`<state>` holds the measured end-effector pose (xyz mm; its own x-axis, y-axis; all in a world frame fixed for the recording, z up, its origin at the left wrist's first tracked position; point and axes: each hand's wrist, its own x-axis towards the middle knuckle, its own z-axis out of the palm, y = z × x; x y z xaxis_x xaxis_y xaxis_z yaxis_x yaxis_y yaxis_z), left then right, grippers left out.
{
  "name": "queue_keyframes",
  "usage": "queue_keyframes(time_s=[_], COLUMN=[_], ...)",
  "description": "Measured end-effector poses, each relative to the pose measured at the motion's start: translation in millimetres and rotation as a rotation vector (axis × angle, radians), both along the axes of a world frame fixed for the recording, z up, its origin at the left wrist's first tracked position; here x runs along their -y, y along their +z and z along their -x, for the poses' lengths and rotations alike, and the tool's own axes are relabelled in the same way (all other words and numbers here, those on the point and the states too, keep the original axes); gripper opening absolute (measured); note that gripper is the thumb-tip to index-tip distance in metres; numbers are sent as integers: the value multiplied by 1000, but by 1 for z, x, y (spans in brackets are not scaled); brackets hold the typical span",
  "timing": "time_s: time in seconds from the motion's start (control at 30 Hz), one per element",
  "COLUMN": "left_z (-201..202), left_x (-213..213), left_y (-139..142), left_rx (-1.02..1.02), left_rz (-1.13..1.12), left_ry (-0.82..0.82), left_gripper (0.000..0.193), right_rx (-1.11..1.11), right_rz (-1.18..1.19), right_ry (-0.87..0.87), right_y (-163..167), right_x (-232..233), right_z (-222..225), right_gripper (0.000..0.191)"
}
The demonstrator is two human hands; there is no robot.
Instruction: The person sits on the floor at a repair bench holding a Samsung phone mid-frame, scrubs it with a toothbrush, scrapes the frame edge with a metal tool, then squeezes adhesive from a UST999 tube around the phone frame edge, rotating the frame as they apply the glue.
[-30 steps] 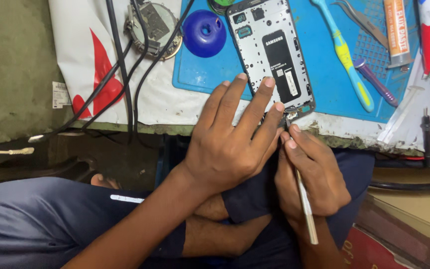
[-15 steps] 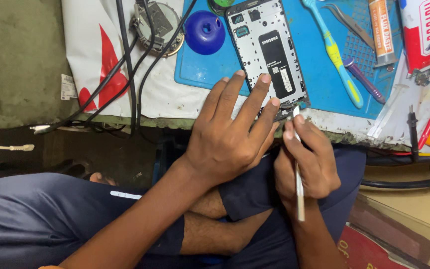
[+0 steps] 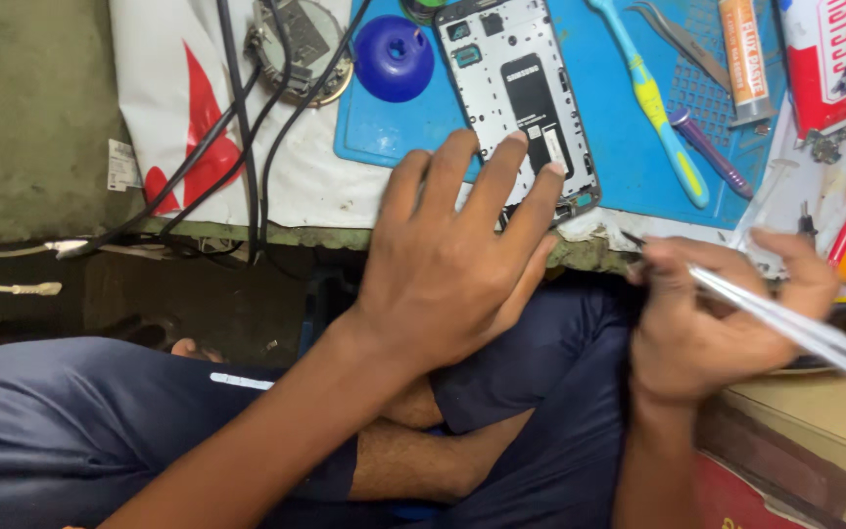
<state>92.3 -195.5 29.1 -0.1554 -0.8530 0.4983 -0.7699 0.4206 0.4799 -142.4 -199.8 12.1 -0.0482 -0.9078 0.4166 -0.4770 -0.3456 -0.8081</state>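
Observation:
An opened phone [image 3: 511, 83] with its back cover off lies on a blue work mat [image 3: 609, 118] at the bench's near edge. My left hand [image 3: 452, 255] rests with spread fingers on the phone's lower end, pressing it down. My right hand [image 3: 707, 323] is to the right of the phone, off the bench edge, closed around silver tweezers [image 3: 795, 328] whose dark tip points left toward the phone's bottom corner. The tweezer tip is clear of the phone.
On the mat lie a blue dome-shaped cap [image 3: 394, 57], a blue-yellow toothbrush [image 3: 653, 103], a purple tool [image 3: 709, 152], metal tweezers [image 3: 682, 39] and an orange tube [image 3: 741, 59]. Black cables [image 3: 247, 137] and a round metal part [image 3: 301, 39] lie left. My crossed legs [image 3: 100, 431] are below.
My right hand has pulled away from the phone's bottom edge, moving right with the tweezers, which now lie nearly level. My left hand stays on the phone.

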Motion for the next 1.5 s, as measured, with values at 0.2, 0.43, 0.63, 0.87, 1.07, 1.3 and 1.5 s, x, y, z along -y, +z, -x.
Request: queue_keyframes(time_s=[0.2,0.43,0.63,0.87,1.07,1.3,1.5], left_z=[-4,0,-3,-20,-38,-6,42], left_x=[29,38,42,40,5,-63,-100], left_y=[16,23,13,16,41,60,10], left_rx=[122,104,-146,-325,-427,-922,-1767], left_rz=[18,4,-23,-8,94,-419,-999], left_ry=[-207,-227,-207,-244,-214,-265,-411], left_gripper=[42,21,9,10,14,43,23], right_rx=[-311,-645,-609,-1084,-440,-249,843], right_rz=[-398,-528,64,381,53,-264,-1032], right_ry=[38,-68,67,174,-180,279,483], right_y=[56,75,61,64,79,99,7], right_x=[35,78,131,172,150,-45,-153], right_z=[17,44,78,73,37,72,66], right_gripper=[70,80,31,39,40,57,65])
